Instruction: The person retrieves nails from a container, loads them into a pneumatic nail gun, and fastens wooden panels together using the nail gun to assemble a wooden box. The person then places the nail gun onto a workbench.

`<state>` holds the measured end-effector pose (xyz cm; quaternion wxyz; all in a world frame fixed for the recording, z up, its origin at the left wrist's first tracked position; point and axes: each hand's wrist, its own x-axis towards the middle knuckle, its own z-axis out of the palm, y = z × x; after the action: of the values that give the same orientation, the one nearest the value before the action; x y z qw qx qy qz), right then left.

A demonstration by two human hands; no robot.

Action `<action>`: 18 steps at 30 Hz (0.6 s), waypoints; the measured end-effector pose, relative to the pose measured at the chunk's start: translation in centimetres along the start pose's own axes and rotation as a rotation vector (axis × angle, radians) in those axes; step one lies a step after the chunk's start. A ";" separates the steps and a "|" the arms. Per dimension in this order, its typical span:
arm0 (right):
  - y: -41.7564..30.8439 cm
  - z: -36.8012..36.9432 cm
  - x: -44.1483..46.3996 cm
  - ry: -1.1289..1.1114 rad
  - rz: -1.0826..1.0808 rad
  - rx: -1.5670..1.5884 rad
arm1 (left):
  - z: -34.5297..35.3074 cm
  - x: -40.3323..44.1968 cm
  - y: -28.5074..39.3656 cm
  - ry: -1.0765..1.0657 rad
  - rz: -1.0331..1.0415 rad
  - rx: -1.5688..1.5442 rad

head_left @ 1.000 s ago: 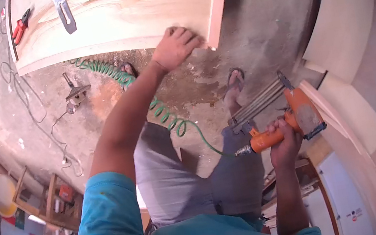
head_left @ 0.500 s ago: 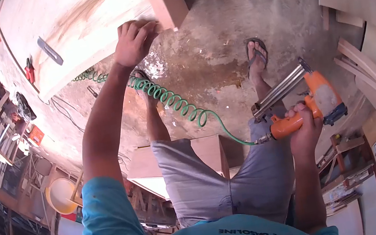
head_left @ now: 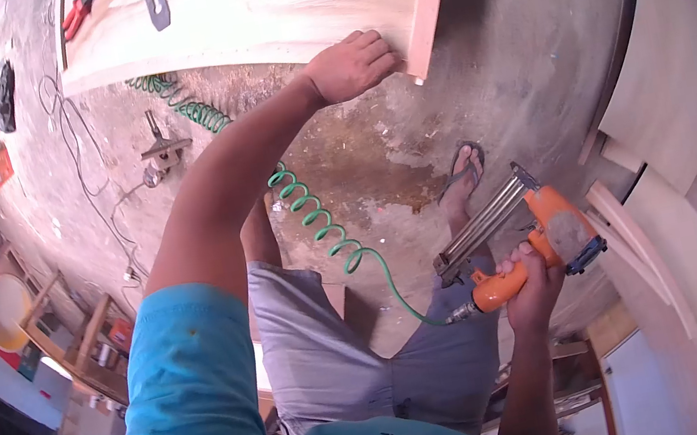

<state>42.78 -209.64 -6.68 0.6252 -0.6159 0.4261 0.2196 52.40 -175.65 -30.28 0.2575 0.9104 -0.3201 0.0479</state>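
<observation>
My left hand is at the near edge of a pale wooden panel, close to its right corner. Its fingers are curled over that edge, with the thumb hidden. A pinkish wooden board runs along the panel's right end, just beyond my fingertips. In my right hand is an orange nail gun, gripped by its handle and held over my right leg. Its long metal magazine slants across. From the handle a coiled green air hose runs up and left, passing behind my left forearm.
Red-handled pliers and a flat metal tool lie on the panel. A metal tool and a dark cable are on the concrete floor at left. Wooden sheets and strips lie at right.
The view has shifted, so the panel now sits further right. My left hand stays near its corner, fingers flatter over the edge. The nail gun appears lower and further left, still in my right hand.
</observation>
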 end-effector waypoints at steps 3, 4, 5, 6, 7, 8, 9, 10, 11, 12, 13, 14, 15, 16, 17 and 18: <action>-1.5 0.8 -0.3 -0.063 -0.020 -0.186 | 0.0 -0.2 0.0 -0.006 0.014 -0.004; -1.9 0.9 -0.4 -0.092 -0.031 -0.251 | -0.2 -0.2 0.1 0.000 0.016 -0.004; -1.9 0.9 0.0 -0.142 -0.075 -0.321 | -0.3 -0.3 0.2 0.003 0.018 -0.001; -1.8 0.7 0.4 -0.190 -0.120 -0.386 | -0.4 -0.2 0.4 0.028 0.017 -0.016; -1.7 0.8 0.5 -0.232 -0.165 -0.451 | -0.6 -0.5 0.5 0.018 -0.003 0.012; -1.9 1.6 0.5 -0.237 -0.177 -0.505 | -0.9 -0.5 0.8 0.011 -0.019 0.035; -2.5 2.9 1.1 -0.233 -0.185 -0.563 | -0.8 -0.1 1.0 0.006 -0.034 0.046; -3.1 4.0 1.5 -0.222 -0.195 -0.624 | -0.8 -0.1 1.2 -0.016 -0.087 0.093; -3.7 5.1 1.7 -0.236 -0.212 -0.663 | -0.8 -0.1 1.6 0.017 -0.113 0.087; -4.2 6.5 1.8 -0.252 -0.229 -0.704 | -1.0 -0.2 1.9 0.050 -0.142 0.083; -4.5 7.7 2.2 -0.273 -0.244 -0.748 | -0.9 -0.2 2.1 0.082 -0.176 0.079; -4.5 8.7 2.6 -0.277 -0.282 -0.749 | -0.4 -0.5 2.1 0.113 -0.185 0.079; -4.4 9.7 3.0 -0.285 -0.317 -0.751 | 0.0 -0.6 2.0 0.128 -0.186 0.087; -4.2 10.5 3.5 -0.298 -0.348 -0.754 | 0.5 -0.7 2.0 0.140 -0.190 0.096; -4.1 11.2 3.9 -0.280 -0.349 -0.780 | 0.9 -0.8 2.1 0.151 -0.201 0.102; -4.1 12.0 4.3 -0.264 -0.349 -0.811 | 0.6 -0.9 2.2 0.075 -0.231 0.023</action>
<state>51.50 -199.79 -9.22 0.4103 -0.8401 0.1123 0.3367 50.32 -176.92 -30.11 0.2628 0.9417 -0.2028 0.0555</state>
